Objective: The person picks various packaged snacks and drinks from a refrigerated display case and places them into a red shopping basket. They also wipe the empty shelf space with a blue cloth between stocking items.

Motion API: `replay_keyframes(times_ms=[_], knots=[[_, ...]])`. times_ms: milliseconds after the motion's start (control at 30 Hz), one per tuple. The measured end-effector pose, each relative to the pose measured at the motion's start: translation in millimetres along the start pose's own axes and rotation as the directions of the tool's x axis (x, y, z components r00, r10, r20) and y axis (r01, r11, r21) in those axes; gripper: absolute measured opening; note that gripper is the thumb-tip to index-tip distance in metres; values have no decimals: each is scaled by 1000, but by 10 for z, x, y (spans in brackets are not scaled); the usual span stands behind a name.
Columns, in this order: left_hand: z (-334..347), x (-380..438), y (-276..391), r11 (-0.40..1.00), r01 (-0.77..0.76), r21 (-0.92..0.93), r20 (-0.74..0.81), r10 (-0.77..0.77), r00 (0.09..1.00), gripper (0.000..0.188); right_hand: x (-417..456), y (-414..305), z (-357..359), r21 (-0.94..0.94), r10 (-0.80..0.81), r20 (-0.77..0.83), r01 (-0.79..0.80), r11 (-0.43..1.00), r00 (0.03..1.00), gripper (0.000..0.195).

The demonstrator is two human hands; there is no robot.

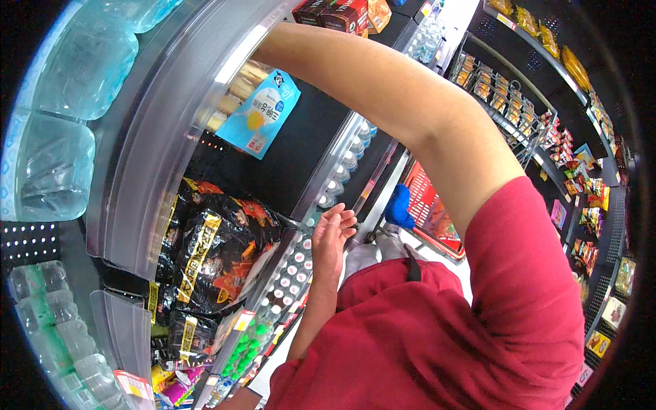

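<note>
My left hand is raised in front of the red shirt, beside the shelf's front edge. It holds nothing, and its fingers are loosely bent and a little apart. My right arm reaches up and across to the upper left, into the shelving; the hand is hidden behind the clear shelf-edge strip. Just below the forearm, a blue bag of packaged baked goods lies on the black shelf. Large black plastic packages with red and gold print lie nearer my left hand.
Large bluish water bottles stand on the shelf at the left, with wrapped clear bottles below. Capped bottles line a lower shelf. A red shopping basket with a blue item stands near my legs. Snack shelves curve along the right.
</note>
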State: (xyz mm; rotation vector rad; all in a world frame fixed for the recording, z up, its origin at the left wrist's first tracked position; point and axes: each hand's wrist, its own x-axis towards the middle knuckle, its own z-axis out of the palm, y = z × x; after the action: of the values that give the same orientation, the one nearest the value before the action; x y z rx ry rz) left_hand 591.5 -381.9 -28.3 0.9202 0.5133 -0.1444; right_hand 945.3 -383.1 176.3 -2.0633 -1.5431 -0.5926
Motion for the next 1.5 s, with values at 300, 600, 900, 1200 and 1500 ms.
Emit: replay_keyframes(times_ms=[300, 600, 900, 1200, 1500], knots=[[72, 337, 407, 996, -61, -67, 53, 64, 997, 32, -75, -1, -261, 33, -44, -36, 45, 998, 998, 39], [367, 925, 1024, 889, -74, -453, 168, 166, 972, 34, -823, -861, -1000, -78, -162, -198, 149, 986, 967, 15], [733, 667, 517, 963, 112, -246, 406, -2, 914, 43, -2139, -1453, -2035, -109, 243, -68, -249, 962, 968, 21], [1006, 474, -100, 944, 242, 224, 356, -310, 881, 39, -3602, -1388, -1882, 78, 902, 43, -901, 426, 430, 20], [351, 387, -363, 915, 326, 240, 138, -364, 921, 33, -5718, -1464, -513, 321, 990, -93, -944, -72, -108, 21]])
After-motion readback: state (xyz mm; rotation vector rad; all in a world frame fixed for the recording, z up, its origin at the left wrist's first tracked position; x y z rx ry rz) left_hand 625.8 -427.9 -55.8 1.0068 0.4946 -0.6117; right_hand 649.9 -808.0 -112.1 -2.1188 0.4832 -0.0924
